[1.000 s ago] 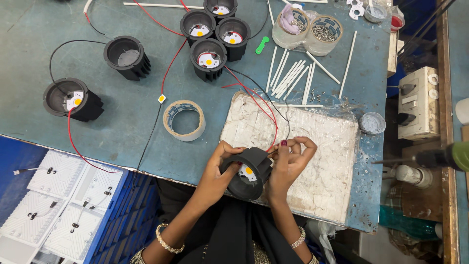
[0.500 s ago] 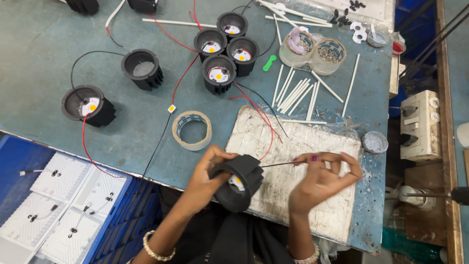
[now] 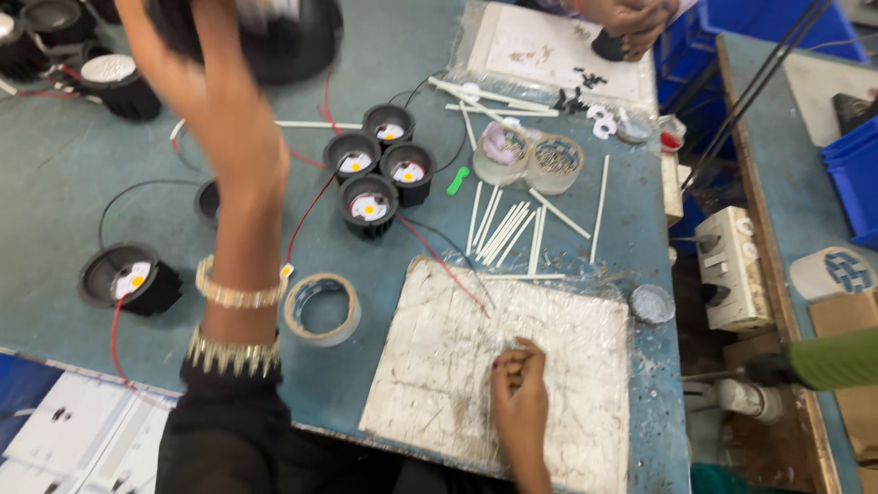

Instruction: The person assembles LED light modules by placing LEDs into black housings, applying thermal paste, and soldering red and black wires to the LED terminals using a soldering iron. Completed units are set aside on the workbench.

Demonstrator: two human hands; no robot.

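Note:
My left hand (image 3: 208,105) is raised high over the far left of the blue-green table (image 3: 82,201), blurred, and closed around a black round downlight housing (image 3: 288,38). A red wire (image 3: 306,215) trails down from there towards the lamps. My right hand (image 3: 521,395) rests on the scuffed white board (image 3: 439,366) near me; its fingers are pinched together and I see nothing in them. Three black downlights with yellow centres (image 3: 370,206) cluster mid-table. Another downlight (image 3: 128,279) lies at the left.
A tape roll (image 3: 320,309) lies beside the board. White sticks (image 3: 503,227), two clear tubs (image 3: 529,160) and a small round lid (image 3: 652,304) sit behind it. A white socket box (image 3: 732,265) stands right. Another person's hand (image 3: 631,23) works far off; a green sleeve (image 3: 834,357) enters right.
My left hand has lifted the downlight from the white board up and away to the far left. My right hand let go of the wire and dropped onto the board. The camera tilted.

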